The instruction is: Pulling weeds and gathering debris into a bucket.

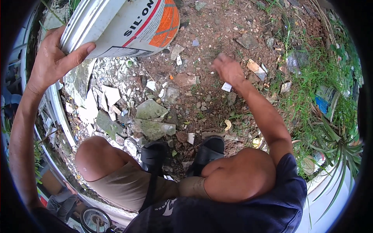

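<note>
At the upper left my left hand point(58, 58) grips the rim of a white plastic bucket point(105, 33) with an orange patch on its label. Its thumb lies on the outside of the wall, and the bucket is tilted on its side. What the bucket holds is hidden. Low over the rubble-strewn soil, right of the bucket, my right hand point(228, 70) is smeared by motion, so its fingers do not show clearly. A small white shard point(226, 87) lies just below that hand, and a brownish tile piece point(256, 69) is to its right.
Broken tiles and stone slabs point(151, 109) cover the ground at centre left. Grass point(303, 93) and a spiky plant point(342, 143) grow along the right. My sandals point(211, 149) stand among debris. A white curved edge point(58, 112) runs along the left; a wheel point(94, 219) shows lower left.
</note>
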Tool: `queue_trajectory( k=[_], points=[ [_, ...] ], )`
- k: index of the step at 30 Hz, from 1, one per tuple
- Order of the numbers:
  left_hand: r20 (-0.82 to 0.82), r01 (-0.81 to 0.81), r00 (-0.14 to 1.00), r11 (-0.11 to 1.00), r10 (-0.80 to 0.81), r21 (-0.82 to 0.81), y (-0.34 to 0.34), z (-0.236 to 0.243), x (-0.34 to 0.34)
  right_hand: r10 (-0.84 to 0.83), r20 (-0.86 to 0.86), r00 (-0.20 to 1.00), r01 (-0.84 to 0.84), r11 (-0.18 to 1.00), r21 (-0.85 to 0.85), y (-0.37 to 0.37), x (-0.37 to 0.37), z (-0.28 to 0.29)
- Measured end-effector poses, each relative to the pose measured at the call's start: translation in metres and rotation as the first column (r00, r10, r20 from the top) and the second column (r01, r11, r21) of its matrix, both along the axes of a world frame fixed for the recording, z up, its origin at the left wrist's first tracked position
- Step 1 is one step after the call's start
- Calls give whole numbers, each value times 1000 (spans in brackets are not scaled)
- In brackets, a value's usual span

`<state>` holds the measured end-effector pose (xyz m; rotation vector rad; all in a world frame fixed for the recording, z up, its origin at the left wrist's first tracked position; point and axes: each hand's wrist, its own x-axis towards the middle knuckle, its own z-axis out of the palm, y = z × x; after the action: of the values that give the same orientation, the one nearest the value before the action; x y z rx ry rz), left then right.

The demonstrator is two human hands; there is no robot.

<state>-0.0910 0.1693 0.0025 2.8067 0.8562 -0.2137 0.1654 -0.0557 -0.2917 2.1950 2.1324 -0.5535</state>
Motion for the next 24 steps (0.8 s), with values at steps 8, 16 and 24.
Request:
queue_trajectory(
  k=[8, 16, 24],
  points=[
    [7, -48, 999, 998, 48, -37, 2, -2, -6, 185, -58, 981, -150, 915, 374, 6, 6, 21],
    [-23, -22, 999, 999, 23, 48, 1, 0, -5, 333, -75, 940, -300, 911, 281, 7, -10, -13],
    [-14, -14, 1000, 999, 14, 46, 3, -3, -7, 332, -26, 943, -289, 855, 430, -15, -27, 8]
  ],
)
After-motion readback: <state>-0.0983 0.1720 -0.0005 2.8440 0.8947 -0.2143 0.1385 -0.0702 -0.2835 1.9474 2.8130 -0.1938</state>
